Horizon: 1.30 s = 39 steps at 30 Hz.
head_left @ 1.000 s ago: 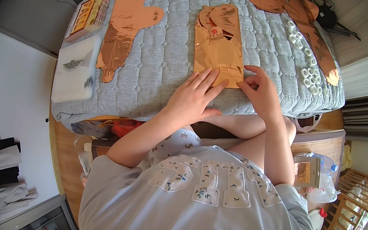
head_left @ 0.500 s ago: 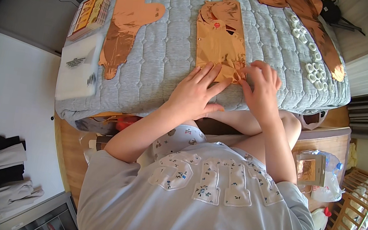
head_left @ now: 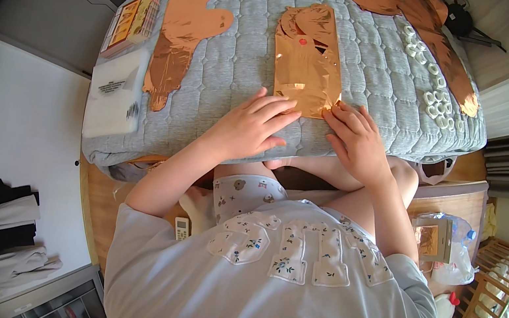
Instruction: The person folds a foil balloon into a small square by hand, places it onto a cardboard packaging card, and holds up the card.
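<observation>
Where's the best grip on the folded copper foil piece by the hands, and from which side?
Probably pinch the near corners, from the person's side: the foil piece lies flat, its short near edge close to the mattress rim. Left hand and right hand touch there.

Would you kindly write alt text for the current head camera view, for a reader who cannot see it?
A person's left hand and right hand touch the near end of a rectangular, shiny copper-coloured foil piece on a grey quilted mattress. Flat copper foil cutouts lie on either side, with small white rings at the right.
</observation>
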Each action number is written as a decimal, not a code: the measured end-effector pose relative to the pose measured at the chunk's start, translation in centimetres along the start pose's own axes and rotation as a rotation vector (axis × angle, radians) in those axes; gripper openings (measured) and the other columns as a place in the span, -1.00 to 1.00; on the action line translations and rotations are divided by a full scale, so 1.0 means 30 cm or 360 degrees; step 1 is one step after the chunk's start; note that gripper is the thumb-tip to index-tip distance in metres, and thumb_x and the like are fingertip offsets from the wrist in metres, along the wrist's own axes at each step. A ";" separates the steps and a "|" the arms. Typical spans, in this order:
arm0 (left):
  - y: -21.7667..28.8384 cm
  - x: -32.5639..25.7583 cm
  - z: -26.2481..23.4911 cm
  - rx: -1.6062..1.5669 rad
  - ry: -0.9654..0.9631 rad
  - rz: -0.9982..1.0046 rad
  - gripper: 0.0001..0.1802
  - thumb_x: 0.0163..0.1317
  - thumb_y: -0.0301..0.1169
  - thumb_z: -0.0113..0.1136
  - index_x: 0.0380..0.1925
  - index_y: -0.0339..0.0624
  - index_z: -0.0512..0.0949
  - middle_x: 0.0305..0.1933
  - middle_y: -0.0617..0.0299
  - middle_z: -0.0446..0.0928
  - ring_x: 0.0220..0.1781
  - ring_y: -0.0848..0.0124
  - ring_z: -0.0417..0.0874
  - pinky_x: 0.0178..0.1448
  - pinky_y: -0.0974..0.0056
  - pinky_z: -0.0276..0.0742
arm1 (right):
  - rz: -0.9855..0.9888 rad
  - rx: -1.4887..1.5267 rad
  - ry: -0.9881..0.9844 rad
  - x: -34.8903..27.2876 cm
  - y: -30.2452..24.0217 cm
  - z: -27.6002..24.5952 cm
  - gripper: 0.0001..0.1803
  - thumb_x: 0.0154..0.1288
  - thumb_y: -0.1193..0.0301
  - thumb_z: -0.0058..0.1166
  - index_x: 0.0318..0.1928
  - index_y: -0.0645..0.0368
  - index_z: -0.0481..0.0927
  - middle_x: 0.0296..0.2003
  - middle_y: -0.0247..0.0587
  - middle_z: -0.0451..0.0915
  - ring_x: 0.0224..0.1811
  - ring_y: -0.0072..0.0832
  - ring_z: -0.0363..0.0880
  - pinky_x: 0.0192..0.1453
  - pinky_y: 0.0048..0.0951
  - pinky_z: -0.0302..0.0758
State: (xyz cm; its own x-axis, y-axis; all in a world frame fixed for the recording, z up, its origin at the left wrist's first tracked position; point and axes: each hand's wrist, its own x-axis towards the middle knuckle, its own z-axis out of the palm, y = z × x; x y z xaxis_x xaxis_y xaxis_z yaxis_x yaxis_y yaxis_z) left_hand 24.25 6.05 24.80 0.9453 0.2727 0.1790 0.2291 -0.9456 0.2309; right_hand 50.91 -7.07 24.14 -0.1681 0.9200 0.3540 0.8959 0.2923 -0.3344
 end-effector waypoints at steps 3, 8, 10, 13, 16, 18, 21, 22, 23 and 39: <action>0.008 -0.038 -0.019 0.0175 -0.0078 -0.0025 -0.28 0.31 -0.13 0.32 0.44 -0.08 0.39 0.57 0.16 0.30 0.62 0.23 0.28 0.59 -0.07 0.29 | 0.0031 -0.0045 0.0002 -0.018 -0.012 -0.004 -0.47 0.38 0.35 0.20 0.36 -0.02 0.57 0.24 -0.29 0.59 0.47 -0.25 0.41 0.61 0.12 0.15; -0.014 -0.079 0.000 -0.0015 0.0000 -0.0143 -0.25 0.30 -0.18 0.32 0.49 -0.03 0.36 0.61 0.22 0.27 0.62 0.25 0.29 0.61 -0.18 0.20 | 0.0128 -0.0201 -0.0021 -0.049 0.005 0.002 -0.46 0.42 0.32 0.17 0.40 -0.10 0.55 0.33 -0.41 0.57 0.51 -0.27 0.36 0.68 0.23 -0.14; -0.015 -0.087 0.000 0.0138 0.0026 -0.0127 -0.27 0.34 -0.20 0.29 0.50 -0.02 0.35 0.60 0.22 0.29 0.62 0.25 0.29 0.62 -0.18 0.18 | 0.0132 -0.0187 -0.0020 -0.049 0.006 -0.002 -0.48 0.43 0.32 0.17 0.38 -0.10 0.57 0.32 -0.42 0.57 0.50 -0.27 0.36 0.67 0.23 -0.13; -0.008 -0.094 0.006 0.0179 0.0083 -0.0159 -0.32 0.36 -0.20 0.27 0.47 -0.04 0.40 0.56 0.24 0.37 0.60 0.27 0.32 0.62 -0.22 0.15 | 0.0134 -0.0161 -0.0013 -0.047 0.007 -0.004 -0.51 0.43 0.32 0.16 0.35 -0.10 0.60 0.31 -0.43 0.59 0.49 -0.26 0.37 0.67 0.23 -0.11; -0.008 -0.110 0.014 0.0178 0.0156 -0.0214 -0.38 0.38 -0.17 0.27 0.42 -0.03 0.47 0.51 0.27 0.44 0.57 0.29 0.38 0.62 -0.27 0.11 | 0.0140 -0.0134 0.0016 -0.048 0.006 -0.002 -0.54 0.43 0.32 0.17 0.32 -0.08 0.63 0.29 -0.42 0.60 0.47 -0.24 0.39 0.67 0.23 -0.10; -0.003 -0.111 0.020 0.0178 0.0197 -0.0233 -0.42 0.37 -0.16 0.28 0.37 -0.03 0.52 0.46 0.29 0.49 0.55 0.30 0.41 0.62 -0.27 0.09 | 0.0144 -0.0116 0.0042 -0.047 0.009 -0.002 -0.56 0.42 0.33 0.18 0.30 -0.08 0.65 0.28 -0.41 0.61 0.47 -0.23 0.40 0.67 0.23 -0.10; 0.005 -0.090 0.009 0.0200 0.0284 -0.0254 -0.52 0.36 -0.13 0.31 0.22 -0.03 0.62 0.35 0.32 0.58 0.45 0.33 0.51 0.62 -0.25 0.11 | 0.0172 0.0017 0.0081 -0.036 0.022 -0.007 -0.61 0.42 0.35 0.19 0.22 -0.03 0.70 0.22 -0.39 0.65 0.41 -0.23 0.44 0.65 0.20 -0.04; 0.006 -0.078 -0.002 0.0213 0.0326 -0.0247 -0.57 0.35 -0.10 0.33 0.12 -0.03 0.68 0.27 0.33 0.64 0.37 0.34 0.57 0.63 -0.22 0.13 | 0.0180 0.0083 0.0082 -0.023 0.027 -0.015 -0.66 0.41 0.36 0.20 0.16 0.01 0.73 0.16 -0.37 0.68 0.34 -0.24 0.47 0.62 0.13 0.05; 0.001 -0.064 -0.018 0.0222 0.0329 -0.0243 -0.57 0.35 -0.10 0.33 0.12 -0.03 0.68 0.27 0.33 0.64 0.37 0.34 0.57 0.63 -0.22 0.13 | 0.0187 0.0148 0.0084 -0.008 0.033 -0.024 -0.70 0.40 0.38 0.21 0.10 0.04 0.76 0.10 -0.35 0.70 0.28 -0.24 0.51 0.58 0.07 0.13; -0.148 0.092 -0.070 0.0026 0.0034 -0.0243 0.36 -0.10 0.42 0.46 0.60 -0.02 0.10 0.64 -0.17 0.07 0.69 -0.05 0.06 0.68 -0.16 0.03 | -0.0043 -0.0010 -0.0190 0.158 0.151 -0.060 0.25 -0.10 -0.35 0.42 0.52 0.07 0.31 0.49 -0.01 0.31 0.60 -0.03 0.13 0.66 0.06 0.04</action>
State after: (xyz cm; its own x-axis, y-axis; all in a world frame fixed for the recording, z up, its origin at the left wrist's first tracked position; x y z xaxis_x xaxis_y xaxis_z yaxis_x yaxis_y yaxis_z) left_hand 25.36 11.38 26.27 0.8941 0.4170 0.1635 0.3736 -0.8956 0.2416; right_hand 54.91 -1.86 25.87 -0.2398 0.9364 0.2564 0.8929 0.3164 -0.3204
